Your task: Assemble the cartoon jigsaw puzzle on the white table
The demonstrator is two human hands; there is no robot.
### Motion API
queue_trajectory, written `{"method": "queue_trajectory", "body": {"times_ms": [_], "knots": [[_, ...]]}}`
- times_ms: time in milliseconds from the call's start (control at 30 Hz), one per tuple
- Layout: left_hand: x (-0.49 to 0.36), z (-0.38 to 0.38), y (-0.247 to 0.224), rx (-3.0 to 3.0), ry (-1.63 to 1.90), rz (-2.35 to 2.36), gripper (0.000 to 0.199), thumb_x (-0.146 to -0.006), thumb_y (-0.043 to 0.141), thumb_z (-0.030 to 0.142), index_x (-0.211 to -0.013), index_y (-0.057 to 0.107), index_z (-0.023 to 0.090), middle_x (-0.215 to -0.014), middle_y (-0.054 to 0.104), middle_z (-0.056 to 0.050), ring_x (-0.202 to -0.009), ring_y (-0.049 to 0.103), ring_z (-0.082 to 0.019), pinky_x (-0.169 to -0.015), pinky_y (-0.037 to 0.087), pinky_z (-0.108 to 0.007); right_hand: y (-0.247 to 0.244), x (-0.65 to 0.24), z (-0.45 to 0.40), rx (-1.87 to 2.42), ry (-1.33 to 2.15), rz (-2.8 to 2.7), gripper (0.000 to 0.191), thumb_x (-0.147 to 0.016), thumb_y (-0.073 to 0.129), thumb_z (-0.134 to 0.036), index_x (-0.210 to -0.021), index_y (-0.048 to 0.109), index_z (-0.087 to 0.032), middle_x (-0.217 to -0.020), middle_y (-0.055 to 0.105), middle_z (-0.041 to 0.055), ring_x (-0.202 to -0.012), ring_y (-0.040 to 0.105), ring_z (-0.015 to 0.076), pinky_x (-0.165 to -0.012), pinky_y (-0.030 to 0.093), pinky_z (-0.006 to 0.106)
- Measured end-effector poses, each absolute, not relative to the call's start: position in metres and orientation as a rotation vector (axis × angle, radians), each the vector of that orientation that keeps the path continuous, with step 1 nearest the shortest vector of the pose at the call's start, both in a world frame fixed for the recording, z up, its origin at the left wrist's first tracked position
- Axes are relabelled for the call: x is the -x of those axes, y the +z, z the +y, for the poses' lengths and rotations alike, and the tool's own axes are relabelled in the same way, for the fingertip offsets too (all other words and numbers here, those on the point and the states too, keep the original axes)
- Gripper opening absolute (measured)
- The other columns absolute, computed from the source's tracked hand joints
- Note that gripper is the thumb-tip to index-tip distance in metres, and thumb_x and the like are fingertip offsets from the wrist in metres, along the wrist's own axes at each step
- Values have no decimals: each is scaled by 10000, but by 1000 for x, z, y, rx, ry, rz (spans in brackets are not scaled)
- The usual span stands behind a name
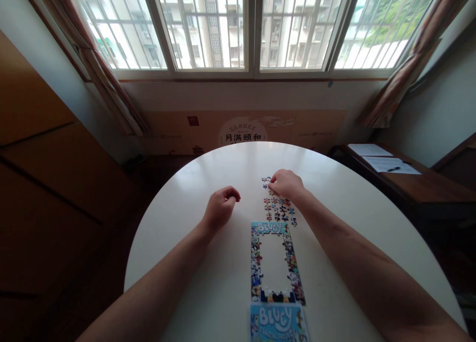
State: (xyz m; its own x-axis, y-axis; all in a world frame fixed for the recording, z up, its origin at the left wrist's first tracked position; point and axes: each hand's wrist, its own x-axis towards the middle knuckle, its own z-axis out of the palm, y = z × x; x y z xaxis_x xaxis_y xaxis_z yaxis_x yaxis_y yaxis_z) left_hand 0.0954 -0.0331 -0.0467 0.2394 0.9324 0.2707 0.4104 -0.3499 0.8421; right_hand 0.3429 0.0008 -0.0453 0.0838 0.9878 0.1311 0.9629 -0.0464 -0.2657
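Observation:
Loose puzzle pieces [277, 210] lie in rough rows on the white table. Over the far end of these pieces is my right hand [287, 183], its thumb and fingers pinched together at the pieces; whatever is between the fingertips is too small to make out. My left hand [221, 206] rests left of the pieces with its fingers curled in, and what it holds, if anything, is hidden. Nearer to me lies a puzzle border [256, 262], joined all round with a bare middle and "BLUEY" at its top. A blue Bluey picture sheet or box [277, 322] touches or nearly touches its bottom edge.
The round white table [159, 262] fills the centre. At the right, a dark wooden desk [439, 186] bears papers [390, 164] and a pen. A printed cardboard panel [167, 129] stands beyond the table, below the barred windows. A wooden cabinet [48, 183] is at the left.

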Motion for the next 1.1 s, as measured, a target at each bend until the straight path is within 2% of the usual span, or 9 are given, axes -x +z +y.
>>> {"method": "queue_trajectory", "body": {"times_ms": [333,567,767,933,1100], "knots": [[-96,-33,-48,-1878,1052,1233,199,-642,444,174,-663,641,186,-607,590,9,-545,456,-128,-536,361,-251,-50,-345,5,2058,131,-1954,145,-755,722,-355,-784,800,-236,-937,747,126,-946,633,288,-809,498,388],[-95,-33,-50,-1889,1053,1239,199,-654,445,170,-669,644,184,-613,599,7,-558,474,-131,-545,371,-248,-51,-350,12,2062,299,-1831,117,-670,759,-322,-753,795,-247,-909,751,119,-1011,628,323,-858,482,438],[-95,-35,-47,-1912,1056,1241,203,-670,449,166,-672,651,183,-617,607,6,-563,489,-135,-558,380,-253,-45,-361,11,1886,695,-1719,153,-685,759,-301,-773,788,-179,-774,761,92,-785,689,241,-710,511,338],[-95,-36,-45,-1941,1047,1232,205,-685,448,155,-673,651,183,-629,619,4,-568,495,-135,-567,379,-257,-21,-373,4,1712,885,-1613,211,-728,745,-345,-828,774,-161,-845,780,111,-790,695,225,-640,488,306],[-96,-36,-45,-2004,979,1186,214,-689,455,123,-669,659,183,-583,597,17,-534,468,-127,-557,362,-260,20,-371,-13,1566,1006,-1579,254,-770,711,-357,-924,750,-158,-963,780,129,-745,715,199,-504,403,249]]}}
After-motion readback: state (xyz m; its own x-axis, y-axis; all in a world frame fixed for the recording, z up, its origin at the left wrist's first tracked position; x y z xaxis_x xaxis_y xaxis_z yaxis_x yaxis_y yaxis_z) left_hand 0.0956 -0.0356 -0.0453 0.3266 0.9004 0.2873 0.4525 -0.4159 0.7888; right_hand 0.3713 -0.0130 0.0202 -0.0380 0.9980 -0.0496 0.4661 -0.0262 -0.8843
